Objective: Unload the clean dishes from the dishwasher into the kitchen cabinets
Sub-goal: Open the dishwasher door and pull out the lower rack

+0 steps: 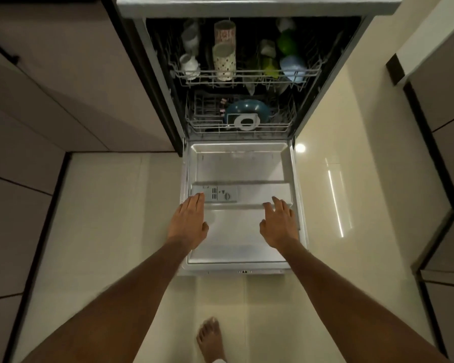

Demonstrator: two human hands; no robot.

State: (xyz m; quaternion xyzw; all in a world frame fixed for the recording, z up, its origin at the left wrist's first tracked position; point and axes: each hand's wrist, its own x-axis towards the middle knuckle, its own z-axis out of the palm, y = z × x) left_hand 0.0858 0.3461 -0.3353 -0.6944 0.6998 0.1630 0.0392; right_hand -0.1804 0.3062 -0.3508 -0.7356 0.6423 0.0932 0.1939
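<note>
hands: left hand and right hand flat over the door, fingers straight, holding nothing
dishes: upper rack and lower rack, far, both inside
risk: racks not pulled out; reaching deep could knock the mugs

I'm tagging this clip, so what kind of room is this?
Most likely a home kitchen: an open dishwasher with mugs racked inside, its door folded down, and cabinets alongside.

A glossy cream tiled floor spreads out below. On it, near the bottom edge, stands a bare foot; a bright light reflection gleams further up the floor.
</note>
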